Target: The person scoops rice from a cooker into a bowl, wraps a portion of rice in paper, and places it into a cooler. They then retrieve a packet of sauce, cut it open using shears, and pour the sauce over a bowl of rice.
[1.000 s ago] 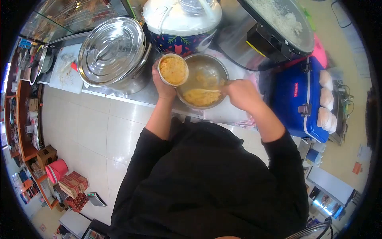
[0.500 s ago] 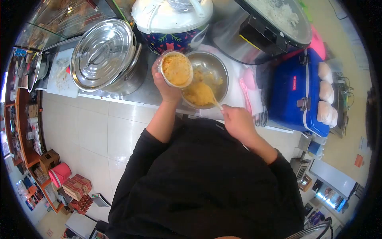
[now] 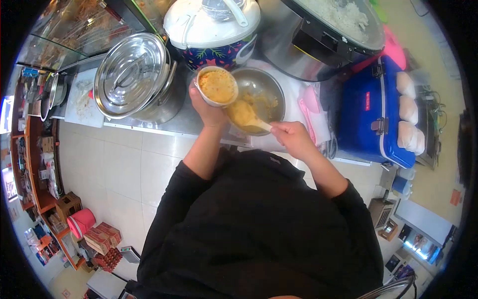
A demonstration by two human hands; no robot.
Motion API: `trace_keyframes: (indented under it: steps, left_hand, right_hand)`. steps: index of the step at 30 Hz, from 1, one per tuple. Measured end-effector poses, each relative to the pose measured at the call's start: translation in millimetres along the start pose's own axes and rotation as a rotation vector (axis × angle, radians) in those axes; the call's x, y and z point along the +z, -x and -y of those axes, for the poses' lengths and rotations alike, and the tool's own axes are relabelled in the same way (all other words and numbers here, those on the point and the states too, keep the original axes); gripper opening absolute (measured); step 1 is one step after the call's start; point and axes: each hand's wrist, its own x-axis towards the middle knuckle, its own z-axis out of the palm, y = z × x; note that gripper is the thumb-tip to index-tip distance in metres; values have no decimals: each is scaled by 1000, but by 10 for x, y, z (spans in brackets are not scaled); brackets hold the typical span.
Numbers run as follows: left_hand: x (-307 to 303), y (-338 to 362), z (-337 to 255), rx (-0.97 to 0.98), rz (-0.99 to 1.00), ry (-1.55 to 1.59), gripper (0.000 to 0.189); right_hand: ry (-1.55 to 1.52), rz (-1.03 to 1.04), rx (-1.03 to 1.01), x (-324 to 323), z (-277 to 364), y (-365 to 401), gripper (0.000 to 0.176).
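My left hand (image 3: pixel 205 108) is wrapped around a white cup (image 3: pixel 215 102) filled close to its rim with orange-yellow food (image 3: pixel 217 85). The cup is held over the left edge of a steel mixing bowl (image 3: pixel 279 89). Inside the bowl, yellow food is smeared on the bottom and wall. My right hand (image 3: pixel 291 137) grips the handle of a pale serving spoon (image 3: pixel 260 123). Its head, coated with yellow food, lies low in the bowl, just right of and below the cup.
Behind the bowl stands a white-lidded, flower-patterned container (image 3: pixel 211 30). A lidded steel pot (image 3: pixel 132 74) is at left. To the right are a large cooker of white rice (image 3: pixel 323 35), a pink scoop (image 3: pixel 309 107) on white cloth, and a blue cooler box (image 3: pixel 366 112) with wrapped packets.
The spoon's handle has swung to a flatter angle, its head shifting slightly left toward the cup. My right hand has moved up a little. The view has shifted slightly.
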Motion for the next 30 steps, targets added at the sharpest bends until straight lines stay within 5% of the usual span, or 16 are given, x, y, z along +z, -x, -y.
trace_keyframes:
  steps: [2,5,10,13,17,23,30]
  left_hand:
    - [-227,-104,68,-64,-57,127,49]
    - [-506,-242,-64,-97,13,-201,48]
    - [-188,26,-318,-501,60,-68,52]
    - [56,190,-310,-635,76,35,54]
    - [195,225,-381,-788,38,113,56]
    - [97,184,-279,-849,168,94,55]
    - [6,191,-352,-844,191,351,56]
  right_hand:
    - [-55,-18,-26,-45,-28,-13,25]
    - [-63,-70,-35,-159,-40,22,25]
    - [77,-325,-352,-210,154,135,21]
    - [648,-428,-652,-100,345,199,18]
    - [974,-294,-846,53,305,187,19]
    - [937,33,-918,-295,432,125,20]
    - [562,-331,-673,-411,491,192,18]
